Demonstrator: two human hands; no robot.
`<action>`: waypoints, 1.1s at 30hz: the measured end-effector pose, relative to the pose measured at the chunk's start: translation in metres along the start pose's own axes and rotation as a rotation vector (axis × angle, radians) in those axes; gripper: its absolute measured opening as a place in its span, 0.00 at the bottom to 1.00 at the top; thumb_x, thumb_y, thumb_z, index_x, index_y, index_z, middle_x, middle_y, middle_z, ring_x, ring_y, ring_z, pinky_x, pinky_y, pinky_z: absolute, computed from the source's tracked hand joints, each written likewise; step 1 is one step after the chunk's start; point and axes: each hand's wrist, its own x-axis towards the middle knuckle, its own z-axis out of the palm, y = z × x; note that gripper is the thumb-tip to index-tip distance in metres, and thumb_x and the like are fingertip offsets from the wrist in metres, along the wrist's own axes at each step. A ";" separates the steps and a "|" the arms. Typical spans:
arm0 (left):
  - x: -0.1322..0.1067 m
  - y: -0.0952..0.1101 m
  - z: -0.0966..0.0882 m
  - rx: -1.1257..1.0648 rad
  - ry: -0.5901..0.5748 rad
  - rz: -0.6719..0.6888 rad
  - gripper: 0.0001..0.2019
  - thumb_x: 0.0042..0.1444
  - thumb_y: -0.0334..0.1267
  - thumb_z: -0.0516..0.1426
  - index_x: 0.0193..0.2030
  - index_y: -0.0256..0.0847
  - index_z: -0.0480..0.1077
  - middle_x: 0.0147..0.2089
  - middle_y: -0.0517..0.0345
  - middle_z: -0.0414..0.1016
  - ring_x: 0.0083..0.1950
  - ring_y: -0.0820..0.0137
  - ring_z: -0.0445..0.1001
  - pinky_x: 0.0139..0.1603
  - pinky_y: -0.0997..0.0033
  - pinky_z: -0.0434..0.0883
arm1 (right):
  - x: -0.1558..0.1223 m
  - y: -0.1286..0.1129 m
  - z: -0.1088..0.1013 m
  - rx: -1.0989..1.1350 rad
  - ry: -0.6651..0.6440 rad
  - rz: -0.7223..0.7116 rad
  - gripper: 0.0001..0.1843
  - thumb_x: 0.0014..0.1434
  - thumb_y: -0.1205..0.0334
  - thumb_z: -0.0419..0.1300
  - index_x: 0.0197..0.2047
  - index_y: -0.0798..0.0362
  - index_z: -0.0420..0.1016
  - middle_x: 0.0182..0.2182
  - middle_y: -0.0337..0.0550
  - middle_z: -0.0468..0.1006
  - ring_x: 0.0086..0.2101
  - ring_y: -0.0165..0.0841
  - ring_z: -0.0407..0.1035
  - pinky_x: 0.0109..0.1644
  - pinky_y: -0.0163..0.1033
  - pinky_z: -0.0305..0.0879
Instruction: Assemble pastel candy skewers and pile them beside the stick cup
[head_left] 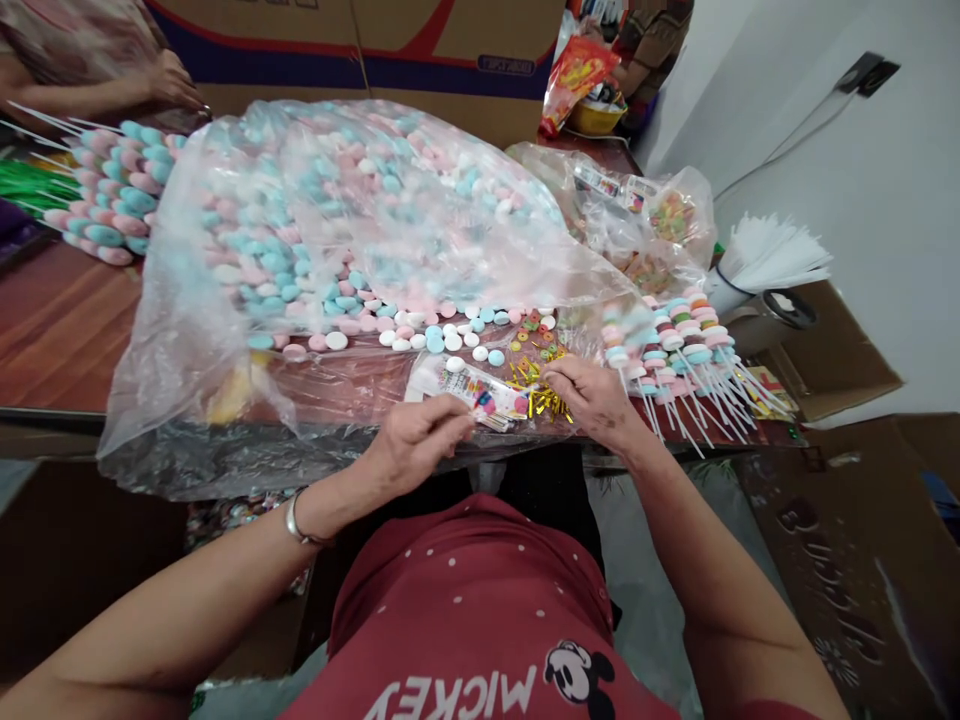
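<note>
My left hand [426,436] is closed in a pinch near the table's front edge. What its fingertips hold is too small to make out. Just beyond them lie printed clear packets [457,382] with pink and blue print. Over the gold twist ties [553,402], my right hand [596,402] has thumb and forefinger together at the pile's edge. Whether a tie is between them cannot be seen. Small gummy rings [531,328] sit behind the ties. Loose pink, blue and white candies [435,340] spill from a large clear plastic bag [360,220].
Candy skewers [686,345] on white sticks lie at the right; more skewers [116,195] are stacked at the left. White sticks [776,255] stand in a container beside a metal mug [772,315]. Cardboard boxes [840,340] are at the right. Other people are across the table.
</note>
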 end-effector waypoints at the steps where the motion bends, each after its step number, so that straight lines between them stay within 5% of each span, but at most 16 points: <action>1: 0.001 0.004 0.000 -0.137 0.038 -0.118 0.09 0.56 0.41 0.59 0.29 0.39 0.72 0.23 0.58 0.73 0.19 0.76 0.66 0.18 0.79 0.62 | 0.004 0.006 -0.002 -0.146 0.049 -0.021 0.14 0.65 0.63 0.49 0.41 0.54 0.76 0.36 0.45 0.77 0.37 0.34 0.70 0.42 0.37 0.63; 6: 0.005 0.017 0.003 -0.513 0.135 -0.387 0.12 0.47 0.44 0.64 0.28 0.38 0.69 0.24 0.57 0.75 0.16 0.74 0.66 0.06 0.82 0.55 | 0.031 0.013 0.006 -0.561 -0.056 0.071 0.16 0.67 0.63 0.48 0.45 0.54 0.76 0.43 0.50 0.76 0.43 0.38 0.69 0.46 0.40 0.62; 11: 0.008 0.014 0.010 -0.689 0.097 -0.407 0.13 0.45 0.43 0.66 0.28 0.37 0.68 0.23 0.57 0.76 0.16 0.74 0.67 0.09 0.81 0.58 | 0.058 0.005 0.021 -0.619 -0.181 0.150 0.14 0.64 0.65 0.51 0.42 0.57 0.77 0.44 0.54 0.76 0.45 0.40 0.68 0.47 0.40 0.61; 20: 0.010 0.000 0.025 -0.906 0.096 -0.382 0.11 0.48 0.37 0.65 0.27 0.37 0.66 0.22 0.58 0.75 0.17 0.75 0.67 0.18 0.77 0.61 | 0.065 0.007 0.012 -0.579 -0.147 0.115 0.15 0.65 0.67 0.49 0.39 0.55 0.79 0.38 0.49 0.79 0.41 0.36 0.71 0.45 0.37 0.62; 23: 0.009 0.001 0.025 -0.928 0.104 -0.363 0.11 0.48 0.37 0.64 0.27 0.38 0.65 0.22 0.58 0.75 0.17 0.75 0.67 0.18 0.77 0.62 | 0.057 0.008 0.002 -0.544 -0.032 0.123 0.16 0.65 0.68 0.48 0.41 0.55 0.79 0.39 0.50 0.80 0.42 0.38 0.72 0.47 0.39 0.63; 26: 0.008 0.004 0.026 -0.955 0.095 -0.330 0.12 0.48 0.37 0.65 0.26 0.38 0.65 0.21 0.59 0.75 0.16 0.76 0.66 0.18 0.77 0.62 | 0.043 0.007 -0.003 -0.324 0.321 0.068 0.16 0.64 0.66 0.49 0.42 0.56 0.78 0.40 0.52 0.79 0.44 0.40 0.72 0.51 0.44 0.65; 29: 0.006 0.005 0.032 -1.003 0.046 -0.305 0.12 0.48 0.38 0.65 0.27 0.38 0.64 0.21 0.58 0.75 0.16 0.75 0.65 0.17 0.78 0.61 | 0.028 -0.002 0.009 0.229 0.636 0.063 0.12 0.62 0.60 0.54 0.44 0.53 0.77 0.38 0.47 0.79 0.38 0.35 0.74 0.48 0.44 0.69; 31: 0.005 0.004 0.039 -1.016 0.013 -0.303 0.12 0.49 0.39 0.64 0.28 0.38 0.65 0.22 0.58 0.76 0.16 0.75 0.66 0.16 0.78 0.61 | 0.018 -0.013 0.025 0.701 0.663 0.147 0.11 0.57 0.56 0.60 0.41 0.52 0.76 0.32 0.41 0.79 0.30 0.31 0.73 0.41 0.43 0.72; 33: 0.006 0.002 0.044 -1.015 -0.001 -0.299 0.11 0.51 0.39 0.63 0.28 0.38 0.65 0.22 0.57 0.76 0.16 0.76 0.66 0.16 0.79 0.61 | 0.009 -0.024 0.042 1.038 0.554 0.232 0.12 0.50 0.56 0.67 0.37 0.52 0.76 0.29 0.38 0.79 0.27 0.29 0.72 0.37 0.41 0.73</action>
